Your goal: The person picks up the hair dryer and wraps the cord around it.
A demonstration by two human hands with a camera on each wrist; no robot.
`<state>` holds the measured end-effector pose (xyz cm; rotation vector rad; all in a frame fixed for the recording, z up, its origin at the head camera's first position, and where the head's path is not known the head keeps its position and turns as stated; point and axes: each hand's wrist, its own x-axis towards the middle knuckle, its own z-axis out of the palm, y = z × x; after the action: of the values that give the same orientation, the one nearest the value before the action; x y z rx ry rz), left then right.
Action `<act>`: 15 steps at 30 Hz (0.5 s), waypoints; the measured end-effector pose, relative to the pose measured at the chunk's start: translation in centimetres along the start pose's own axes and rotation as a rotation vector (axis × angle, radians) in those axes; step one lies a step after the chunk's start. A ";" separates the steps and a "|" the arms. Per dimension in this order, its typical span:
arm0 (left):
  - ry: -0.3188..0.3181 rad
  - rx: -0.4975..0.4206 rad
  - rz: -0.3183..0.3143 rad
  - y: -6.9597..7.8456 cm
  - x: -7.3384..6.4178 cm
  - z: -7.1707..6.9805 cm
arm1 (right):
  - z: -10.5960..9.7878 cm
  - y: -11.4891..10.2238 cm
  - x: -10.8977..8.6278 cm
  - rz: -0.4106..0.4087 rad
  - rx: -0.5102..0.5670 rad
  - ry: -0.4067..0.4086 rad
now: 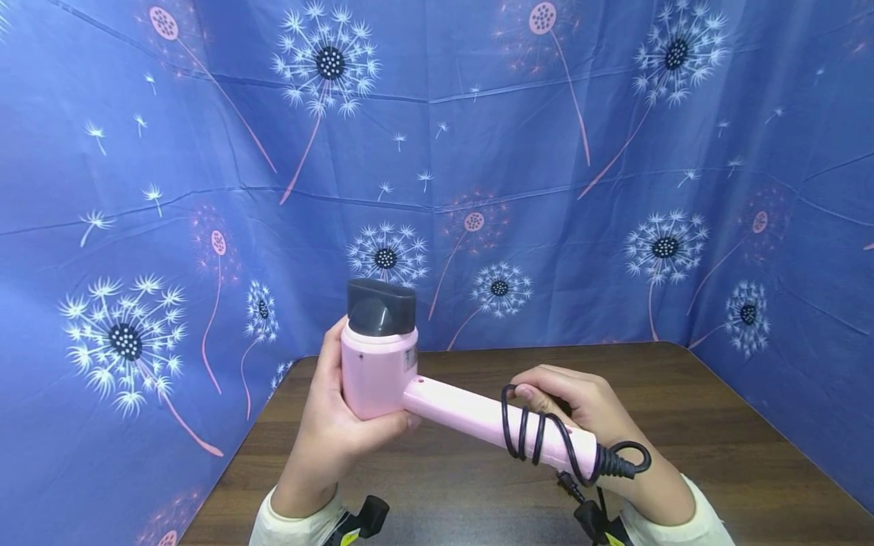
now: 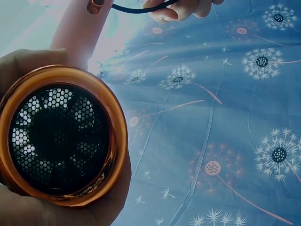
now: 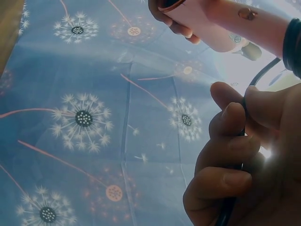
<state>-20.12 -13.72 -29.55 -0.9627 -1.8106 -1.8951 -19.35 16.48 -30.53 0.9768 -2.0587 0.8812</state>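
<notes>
A pink hair dryer (image 1: pixel 379 375) with a black nozzle (image 1: pixel 382 307) is held up over the table, nozzle upward. My left hand (image 1: pixel 341 425) grips it round the barrel. In the left wrist view the copper-coloured rim (image 2: pixel 121 136) and the mesh intake (image 2: pixel 59 141) face the camera. The handle (image 1: pixel 471 409) slants down to the right, with several turns of black power cord (image 1: pixel 522 432) round its lower part. Beside the handle, my right hand (image 1: pixel 587 402) pinches the cord between thumb and forefinger; its other fingers (image 3: pixel 221 183) curl round the cord in the right wrist view.
A brown wooden table (image 1: pixel 464 493) lies below both hands. Behind and at both sides hangs a blue curtain (image 1: pixel 437 152) with a dandelion print. The cord's black plug end (image 1: pixel 568 484) hangs beneath the handle, near the right wrist.
</notes>
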 end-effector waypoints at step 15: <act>0.113 0.018 -0.033 0.2 0.0 0.3 | 0.9 -0.8 -0.5 -0.077 -0.086 0.038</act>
<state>-19.90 -13.42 -29.38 -0.8071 -1.7852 -1.9095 -18.71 15.58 -31.14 0.9793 -1.9964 0.7596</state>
